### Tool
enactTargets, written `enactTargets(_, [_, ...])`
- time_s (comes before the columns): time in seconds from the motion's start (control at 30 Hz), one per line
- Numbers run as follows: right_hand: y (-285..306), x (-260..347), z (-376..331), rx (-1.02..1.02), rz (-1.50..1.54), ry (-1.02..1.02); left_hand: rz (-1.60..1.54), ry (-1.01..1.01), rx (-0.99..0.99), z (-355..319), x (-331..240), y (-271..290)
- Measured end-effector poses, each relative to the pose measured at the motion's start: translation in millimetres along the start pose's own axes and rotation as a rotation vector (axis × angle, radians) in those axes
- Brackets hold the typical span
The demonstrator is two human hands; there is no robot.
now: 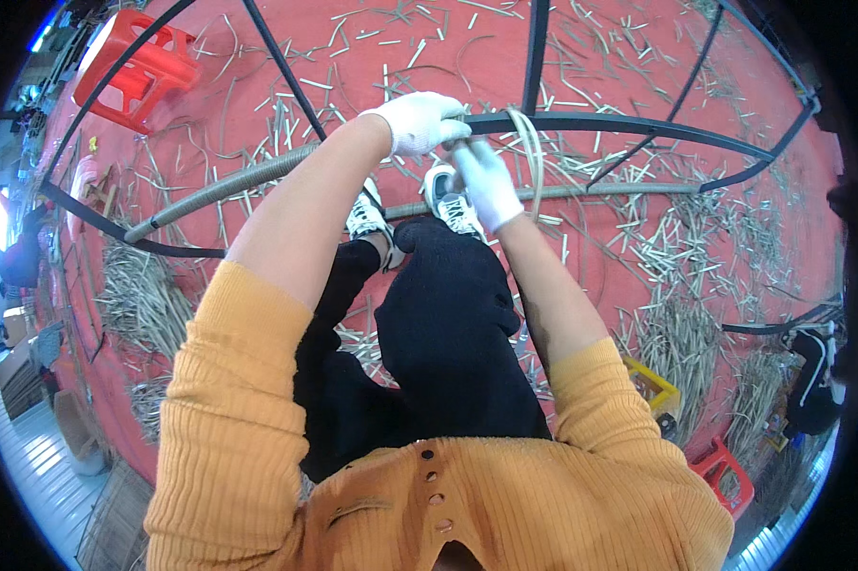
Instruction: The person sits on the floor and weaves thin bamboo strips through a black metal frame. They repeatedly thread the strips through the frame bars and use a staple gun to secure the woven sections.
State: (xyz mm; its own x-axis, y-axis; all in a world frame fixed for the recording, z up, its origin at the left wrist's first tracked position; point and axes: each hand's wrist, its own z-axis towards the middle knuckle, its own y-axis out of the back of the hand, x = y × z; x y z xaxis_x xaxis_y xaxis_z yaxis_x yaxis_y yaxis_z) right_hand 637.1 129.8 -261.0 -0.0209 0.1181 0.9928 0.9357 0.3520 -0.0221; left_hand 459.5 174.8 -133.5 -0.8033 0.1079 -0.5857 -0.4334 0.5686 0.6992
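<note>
A dark metal frame (pixel 619 124) of curved and straight bars stands before me. One curved bar is covered on its left part by a tight grey-tan wrapping (pixel 229 187), which runs behind my left forearm toward my hands; right of them the bar is bare and dark. My left hand (pixel 418 122), in a white glove, is closed around the bar where the wrapping meets bare metal. Just below and right, my right hand (pixel 488 183), also gloved, has its fingers bent at the same spot, slightly blurred. A pale flat strip (pixel 532 152) loops over the bar beside it.
A lower wrapped bar (pixel 629 189) crosses near my shoes (pixel 456 211). Cut strips lie scattered on the red floor (pixel 277 57), with bundles of strips (pixel 676 357) at right and left. A red stool (pixel 139 71), a yellow crate (pixel 653 388) and another red stool (pixel 724 474) stand around.
</note>
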Motion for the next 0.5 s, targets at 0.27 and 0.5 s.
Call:
enactTargets(0.27, [135,-45,-475,-0.582,-0.262,-1.007,0.218,0.072,-0.348,30,29,2])
enactTargets(0.5, [128,-32,-544,-0.165,-1.296,-0.812,0.018,0.016,-0.193,35,30,16])
